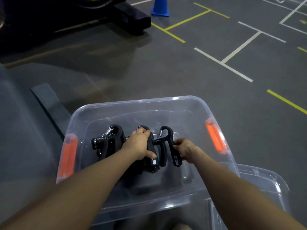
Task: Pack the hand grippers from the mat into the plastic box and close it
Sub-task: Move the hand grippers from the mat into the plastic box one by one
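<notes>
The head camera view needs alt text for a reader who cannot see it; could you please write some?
Both hands reach into a clear plastic box on a grey floor, the left hand gripping one black hand gripper and the right hand holding another. More grippers lie at the box's left. The clear lid lies off, beside the box at the lower right.

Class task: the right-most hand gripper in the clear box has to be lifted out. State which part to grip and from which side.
Judging by its pose, grip the right-most hand gripper by its two long handles, coming from above: they point toward the person, and the spring end faces away.
</notes>
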Motion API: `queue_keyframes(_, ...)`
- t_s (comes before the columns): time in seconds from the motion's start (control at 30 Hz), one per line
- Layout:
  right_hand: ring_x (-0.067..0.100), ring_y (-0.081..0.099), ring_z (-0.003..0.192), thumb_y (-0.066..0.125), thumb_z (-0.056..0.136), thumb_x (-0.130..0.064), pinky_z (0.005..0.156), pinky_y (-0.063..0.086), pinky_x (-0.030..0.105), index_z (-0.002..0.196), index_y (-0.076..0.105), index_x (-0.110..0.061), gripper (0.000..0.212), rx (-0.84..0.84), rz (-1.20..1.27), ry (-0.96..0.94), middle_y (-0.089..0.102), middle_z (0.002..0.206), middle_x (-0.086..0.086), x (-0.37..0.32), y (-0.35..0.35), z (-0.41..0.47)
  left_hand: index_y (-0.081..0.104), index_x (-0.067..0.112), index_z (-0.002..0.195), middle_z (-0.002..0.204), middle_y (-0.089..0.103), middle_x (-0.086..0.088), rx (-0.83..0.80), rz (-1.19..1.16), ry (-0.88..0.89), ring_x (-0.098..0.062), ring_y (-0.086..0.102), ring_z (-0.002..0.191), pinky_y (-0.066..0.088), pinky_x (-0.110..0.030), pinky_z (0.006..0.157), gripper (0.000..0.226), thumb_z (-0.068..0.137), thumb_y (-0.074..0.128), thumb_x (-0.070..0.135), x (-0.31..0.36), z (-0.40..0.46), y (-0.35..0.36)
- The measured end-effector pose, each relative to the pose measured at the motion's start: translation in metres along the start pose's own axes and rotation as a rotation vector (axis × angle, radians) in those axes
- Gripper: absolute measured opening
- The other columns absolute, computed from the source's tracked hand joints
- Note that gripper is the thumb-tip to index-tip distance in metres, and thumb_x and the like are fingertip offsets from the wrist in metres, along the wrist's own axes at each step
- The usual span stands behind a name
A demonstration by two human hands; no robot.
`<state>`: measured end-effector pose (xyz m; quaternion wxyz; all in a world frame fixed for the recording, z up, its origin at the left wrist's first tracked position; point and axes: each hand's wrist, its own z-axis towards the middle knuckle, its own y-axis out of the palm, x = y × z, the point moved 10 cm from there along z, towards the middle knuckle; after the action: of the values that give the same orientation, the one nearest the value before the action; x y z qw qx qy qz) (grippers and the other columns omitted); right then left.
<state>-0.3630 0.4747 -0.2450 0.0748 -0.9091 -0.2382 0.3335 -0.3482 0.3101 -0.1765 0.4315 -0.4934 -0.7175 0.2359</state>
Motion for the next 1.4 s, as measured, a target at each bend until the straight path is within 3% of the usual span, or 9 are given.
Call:
queue_keyframes(0.17, -0.004, 0.053, 0.029, 0.023, 0.097, 0.010, 0.034, 0.040, 0.006, 0.139, 0.032, 0.013, 0.042, -0.045, 0.142, -0.115, 0.048, 0.089, 0.006, -0.019, 0.006, -0.007, 0.017, 0.017, 0.148, 0.151, 0.022, 0.003, 0.010, 0.002, 0.022, -0.022, 0.022, 0.139, 0.030, -0.037, 0.114, 0.100, 0.071, 0.076, 0.040, 0.001, -0.001, 0.001)
queue_keyframes(0.3, 0.014, 0.057, 0.074, 0.035, 0.092, 0.014, 0.051, 0.045, 0.009, 0.137, 0.040, 0.003, 0.047, -0.051, 0.015, -0.163, 0.052, 0.099, 0.006, -0.026, 0.010, -0.018, 0.019, 0.016, 0.148, 0.151, 0.023, 0.001, 0.006, 0.016, 0.028, -0.023, 0.024, 0.139, 0.029, -0.036, 0.113, 0.099, 0.071, 0.076, 0.040, 0.002, -0.001, -0.001)
queue_keyframes(0.47, 0.016, 0.049, 0.077, 0.052, 0.090, 0.007, 0.051, 0.038, 0.008, 0.139, 0.042, -0.003, 0.051, 0.118, 0.065, -0.219, 0.053, 0.117, 0.014, -0.049, -0.006, -0.030, 0.037, 0.017, 0.139, 0.142, 0.037, -0.002, 0.095, 0.034, 0.038, -0.024, 0.033, 0.134, 0.036, -0.041, 0.108, 0.074, 0.077, 0.071, 0.040, 0.004, -0.015, -0.025)
queue_keyframes(0.57, 0.019, 0.051, 0.088, 0.059, 0.087, 0.001, 0.071, 0.044, 0.023, 0.127, 0.053, 0.003, 0.041, 0.215, 0.094, -0.297, 0.052, 0.101, 0.009, -0.081, -0.005, -0.048, 0.045, 0.019, 0.132, 0.133, 0.047, -0.003, 0.240, 0.016, 0.032, -0.023, 0.042, 0.128, 0.040, -0.040, 0.104, 0.055, 0.083, 0.064, 0.037, 0.000, -0.034, -0.059)
queue_keyframes(0.63, 0.017, 0.051, 0.080, 0.061, 0.086, 0.001, 0.068, 0.041, 0.025, 0.121, 0.056, 0.004, 0.036, 0.222, 0.103, -0.347, 0.052, 0.097, 0.009, -0.105, 0.007, -0.066, 0.048, 0.019, 0.130, 0.131, 0.049, -0.002, 0.315, -0.026, -0.002, -0.023, 0.048, 0.124, 0.043, -0.040, 0.102, 0.049, 0.085, 0.062, 0.034, -0.013, -0.051, -0.080)
queue_keyframes(0.8, 0.013, 0.045, 0.061, 0.062, 0.085, 0.000, 0.055, 0.034, 0.016, 0.119, 0.056, 0.005, 0.034, 0.133, 0.060, -0.464, 0.049, 0.072, -0.001, -0.165, 0.070, -0.114, 0.053, 0.017, 0.124, 0.127, 0.053, -0.005, 0.455, -0.125, -0.099, -0.026, 0.053, 0.118, 0.043, -0.039, 0.101, 0.042, 0.084, 0.062, 0.029, -0.071, -0.110, -0.129)
queue_keyframes(0.97, 0.009, 0.044, 0.059, 0.065, 0.084, -0.005, 0.056, 0.036, 0.019, 0.118, 0.057, 0.003, 0.036, 0.018, -0.004, -0.555, 0.054, 0.094, 0.010, -0.208, 0.164, -0.151, 0.053, 0.017, 0.123, 0.125, 0.052, -0.008, 0.549, -0.144, -0.246, -0.027, 0.052, 0.119, 0.043, -0.039, 0.102, 0.041, 0.084, 0.063, 0.026, -0.162, -0.184, -0.160)
queue_keyframes(1.13, 0.018, 0.051, 0.083, 0.067, 0.083, -0.008, 0.057, 0.037, 0.017, 0.119, 0.058, 0.002, 0.038, -0.084, -0.079, -0.608, 0.054, 0.094, 0.007, -0.227, 0.263, -0.179, 0.054, 0.014, 0.123, 0.129, 0.053, -0.011, 0.605, -0.189, -0.420, -0.028, 0.053, 0.119, 0.043, -0.036, 0.102, 0.041, 0.084, 0.063, 0.024, -0.260, -0.256, -0.171)
queue_keyframes(1.4, 0.013, 0.048, 0.062, 0.068, 0.083, -0.007, 0.054, 0.037, 0.018, 0.115, 0.059, 0.001, 0.034, -0.226, -0.220, -0.628, 0.056, 0.084, 0.008, -0.233, 0.398, -0.196, 0.050, 0.016, 0.127, 0.131, 0.047, -0.008, 0.631, -0.142, -0.594, -0.027, 0.048, 0.123, 0.043, -0.039, 0.101, 0.044, 0.086, 0.062, 0.025, -0.365, -0.314, -0.162)
